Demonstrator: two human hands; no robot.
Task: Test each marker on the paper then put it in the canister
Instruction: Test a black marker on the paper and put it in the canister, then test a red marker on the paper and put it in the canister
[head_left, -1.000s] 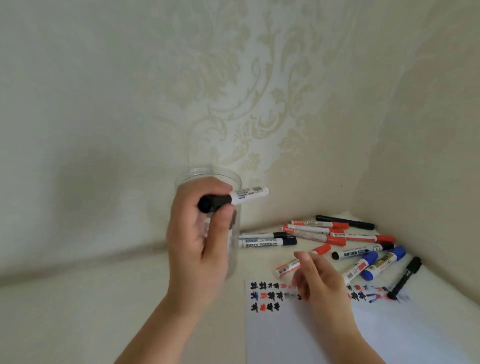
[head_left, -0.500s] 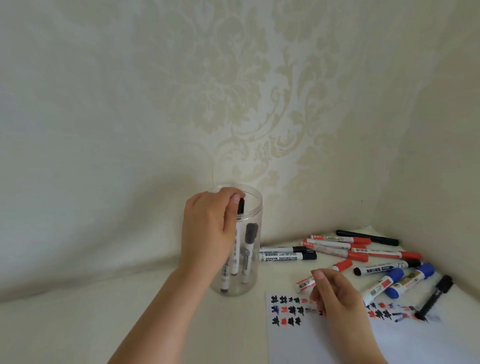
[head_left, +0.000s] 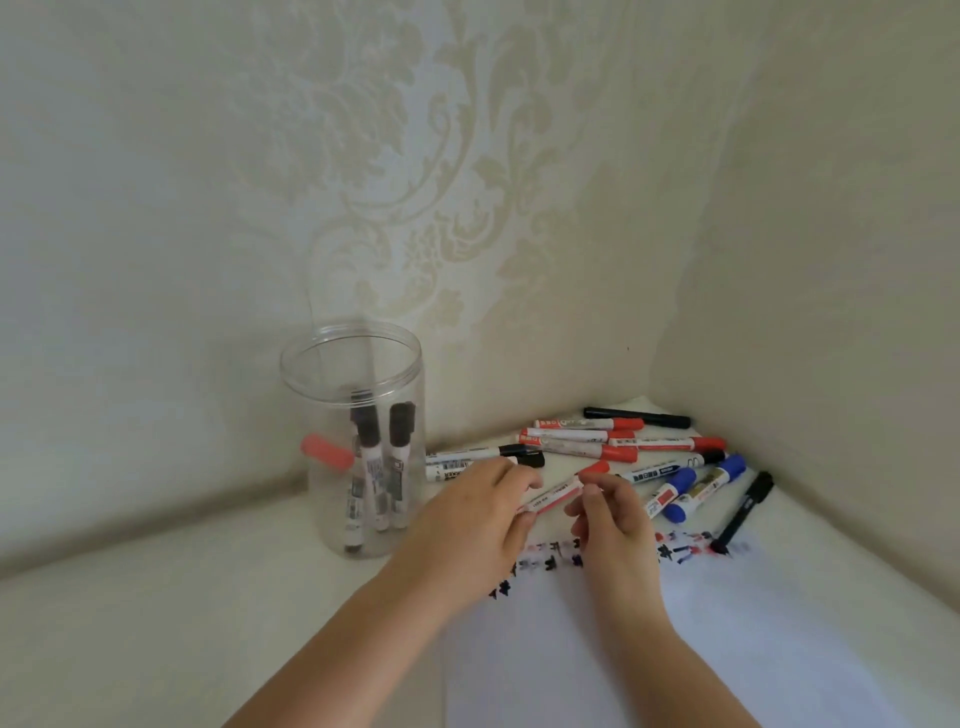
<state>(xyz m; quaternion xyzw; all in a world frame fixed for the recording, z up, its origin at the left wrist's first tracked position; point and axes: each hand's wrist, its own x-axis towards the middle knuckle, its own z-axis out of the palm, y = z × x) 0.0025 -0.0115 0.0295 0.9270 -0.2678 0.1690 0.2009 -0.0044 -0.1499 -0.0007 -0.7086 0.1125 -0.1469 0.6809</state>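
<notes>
A clear plastic canister (head_left: 332, 499) stands upright at the left with several black-capped markers (head_left: 370, 467) inside. A red-capped white marker (head_left: 563, 488) is held just above the paper (head_left: 675, 649). My left hand (head_left: 467, 535) grips its white end and my right hand (head_left: 610, 525) pinches it near the red cap. The top of the paper carries rows of black, red and blue test marks (head_left: 545, 564), partly hidden by my hands.
Loose red, blue and black markers (head_left: 649, 447) lie in the corner behind my hands. A black pen (head_left: 743, 512) rests on the paper's right edge. A red cap (head_left: 327, 453) shows behind the canister. Walls (head_left: 831, 260) close in at the back and right.
My left hand let go of the black marker into the canister and moved right to the red marker. My right hand picked that red marker up off the surface.
</notes>
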